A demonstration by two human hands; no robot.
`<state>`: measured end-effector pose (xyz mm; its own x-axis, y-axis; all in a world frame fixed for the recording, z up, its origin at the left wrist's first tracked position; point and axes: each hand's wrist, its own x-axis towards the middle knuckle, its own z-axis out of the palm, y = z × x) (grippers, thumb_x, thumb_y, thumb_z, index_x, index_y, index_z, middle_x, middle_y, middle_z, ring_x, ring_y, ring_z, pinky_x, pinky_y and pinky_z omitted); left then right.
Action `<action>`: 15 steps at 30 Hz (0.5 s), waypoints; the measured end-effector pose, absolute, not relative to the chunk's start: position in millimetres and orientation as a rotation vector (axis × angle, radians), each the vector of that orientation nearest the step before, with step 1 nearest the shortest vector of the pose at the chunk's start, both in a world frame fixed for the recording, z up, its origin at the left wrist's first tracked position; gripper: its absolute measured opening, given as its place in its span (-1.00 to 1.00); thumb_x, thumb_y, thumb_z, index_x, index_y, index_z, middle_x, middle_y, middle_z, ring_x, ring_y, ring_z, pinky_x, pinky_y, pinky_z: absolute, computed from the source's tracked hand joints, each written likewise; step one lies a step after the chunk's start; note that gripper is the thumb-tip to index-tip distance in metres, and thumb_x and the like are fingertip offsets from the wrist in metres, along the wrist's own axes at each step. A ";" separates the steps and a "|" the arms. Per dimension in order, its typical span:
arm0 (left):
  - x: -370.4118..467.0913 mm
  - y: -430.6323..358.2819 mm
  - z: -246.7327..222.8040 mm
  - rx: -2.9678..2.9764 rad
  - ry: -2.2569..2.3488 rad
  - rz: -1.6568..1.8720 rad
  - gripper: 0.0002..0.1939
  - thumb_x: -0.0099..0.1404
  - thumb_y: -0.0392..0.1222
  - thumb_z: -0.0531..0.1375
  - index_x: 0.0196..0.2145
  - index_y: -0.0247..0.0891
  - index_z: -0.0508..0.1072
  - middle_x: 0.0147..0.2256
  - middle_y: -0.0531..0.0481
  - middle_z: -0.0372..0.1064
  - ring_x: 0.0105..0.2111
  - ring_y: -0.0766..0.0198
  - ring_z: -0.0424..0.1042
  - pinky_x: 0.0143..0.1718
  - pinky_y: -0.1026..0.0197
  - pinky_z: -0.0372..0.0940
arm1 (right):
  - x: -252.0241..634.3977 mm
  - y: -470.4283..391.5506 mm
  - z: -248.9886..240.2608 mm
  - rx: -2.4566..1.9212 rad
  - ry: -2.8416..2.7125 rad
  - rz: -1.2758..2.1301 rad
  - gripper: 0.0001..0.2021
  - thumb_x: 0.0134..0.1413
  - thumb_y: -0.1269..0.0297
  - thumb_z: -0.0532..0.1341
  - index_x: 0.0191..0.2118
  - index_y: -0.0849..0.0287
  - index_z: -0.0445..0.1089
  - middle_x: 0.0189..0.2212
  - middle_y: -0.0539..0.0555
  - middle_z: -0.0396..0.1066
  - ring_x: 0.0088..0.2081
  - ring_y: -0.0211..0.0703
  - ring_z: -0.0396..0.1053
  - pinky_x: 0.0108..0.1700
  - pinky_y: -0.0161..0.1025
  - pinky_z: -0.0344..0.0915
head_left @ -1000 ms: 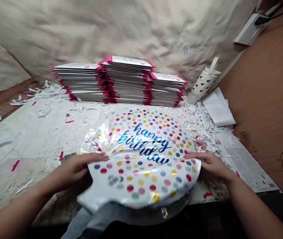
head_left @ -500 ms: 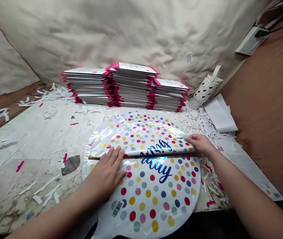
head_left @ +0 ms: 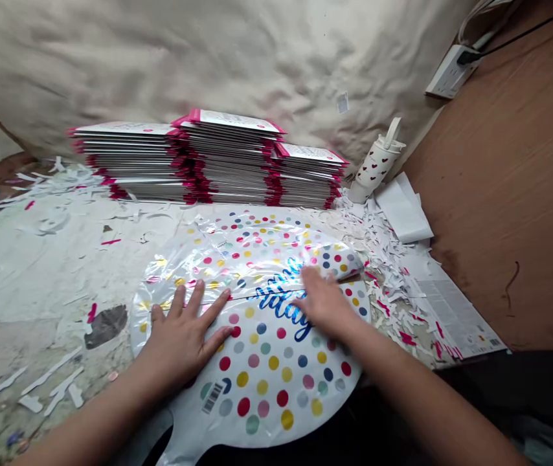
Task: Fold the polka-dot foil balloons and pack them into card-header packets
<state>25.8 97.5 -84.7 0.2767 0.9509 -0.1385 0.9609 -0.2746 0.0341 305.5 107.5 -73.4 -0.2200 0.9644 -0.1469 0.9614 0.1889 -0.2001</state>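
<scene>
A flat foil balloon point(head_left: 267, 382), white with coloured dots and shiny blue lettering, lies before me with its tail at the lower left. Its upper part is folded over, and the fold's edge crosses the middle, lifted a little at the right end. My left hand point(head_left: 186, 330) rests flat on the left of the fold, fingers spread. On the lettering near the fold, my right hand point(head_left: 325, 301) presses down, slightly blurred, thumb apart from the fingers. It covers part of the letters. A barcode label point(head_left: 212, 397) shows near the tail.
Three stacks of pink-edged packets point(head_left: 232, 165) stand along the back wall. Right of them are a tumbler with hearts point(head_left: 376, 165), folded white paper point(head_left: 404, 210) and shredded paper strips point(head_left: 388, 272). A power strip point(head_left: 452, 70) hangs at the upper right. The balloon overhangs the table's front edge.
My right hand has left the fold's right end and moved left onto the lettering. My left hand's fingers have spread wider. The whole view has shifted, so everything sits farther left.
</scene>
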 end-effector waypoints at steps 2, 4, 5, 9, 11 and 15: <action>27.7 101.6 -83.3 2.417 1.813 -0.137 -0.38 0.23 0.23 -0.10 0.21 0.08 -0.06 0.26 -0.22 -0.24 0.21 -0.33 -0.31 0.00 -0.41 -0.17 | 358.1 100.2 -72.7 -2.262 -2.144 0.238 -0.40 0.22 0.16 -0.18 0.22 0.57 -0.11 0.21 0.47 -0.12 0.24 0.26 -0.18 0.15 0.30 -0.30; 33.5 107.9 -78.9 2.418 1.801 -0.151 -0.39 0.23 0.23 -0.10 0.20 0.08 -0.04 0.26 -0.22 -0.23 0.21 -0.35 -0.28 -0.02 -0.41 -0.15 | 391.1 88.4 -73.0 -2.344 -2.011 0.040 -0.43 0.23 0.20 -0.21 0.22 0.54 -0.10 0.21 0.43 -0.08 0.24 0.18 -0.17 0.18 0.21 -0.25; 39.0 111.3 -75.8 2.426 1.798 -0.154 -0.39 0.23 0.23 -0.10 0.20 0.07 -0.01 0.26 -0.22 -0.22 0.20 -0.36 -0.28 -0.02 -0.42 -0.14 | 396.5 81.7 -74.0 -2.287 -2.061 -0.003 -0.44 0.23 0.18 -0.20 0.24 0.45 -0.08 0.21 0.35 -0.04 0.24 0.10 -0.14 0.20 0.12 -0.19; 78.9 121.5 -66.2 2.574 1.710 -0.022 -0.29 0.24 0.23 -0.11 0.23 -0.20 -0.01 0.26 -0.25 -0.27 0.23 -0.24 -0.33 0.09 -0.33 -0.23 | 369.3 69.6 -81.1 -2.042 -2.346 0.078 -0.42 0.15 -0.06 -0.08 0.25 0.02 -0.04 0.16 0.18 0.10 0.19 0.09 0.02 0.14 0.02 0.02; 102.1 122.9 -67.8 2.617 1.573 0.010 -0.22 0.23 0.24 -0.12 0.24 -0.34 -0.06 0.26 -0.27 -0.29 0.24 -0.17 -0.33 0.14 -0.24 -0.23 | 355.6 78.3 -83.1 -2.156 -2.217 0.125 -0.38 0.10 -0.13 -0.04 0.23 -0.01 -0.01 0.13 0.24 0.13 0.15 0.18 0.07 0.09 0.07 0.07; 127.1 121.4 -78.7 2.557 1.440 -0.097 -0.14 0.19 0.29 -0.10 0.24 -0.40 -0.06 0.26 -0.29 -0.29 0.23 -0.20 -0.32 0.13 -0.24 -0.19 | 363.9 111.5 -75.1 -2.200 -1.642 0.444 -0.33 0.01 -0.08 0.10 0.19 0.18 0.09 0.07 0.36 0.18 0.13 0.31 0.07 0.08 0.23 -0.01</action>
<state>127.1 121.4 -78.7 0.5217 0.8386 -0.1566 0.8520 -0.5029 0.1455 363.9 111.5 -75.1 0.2757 0.9605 -0.0363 0.8477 -0.2608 -0.4619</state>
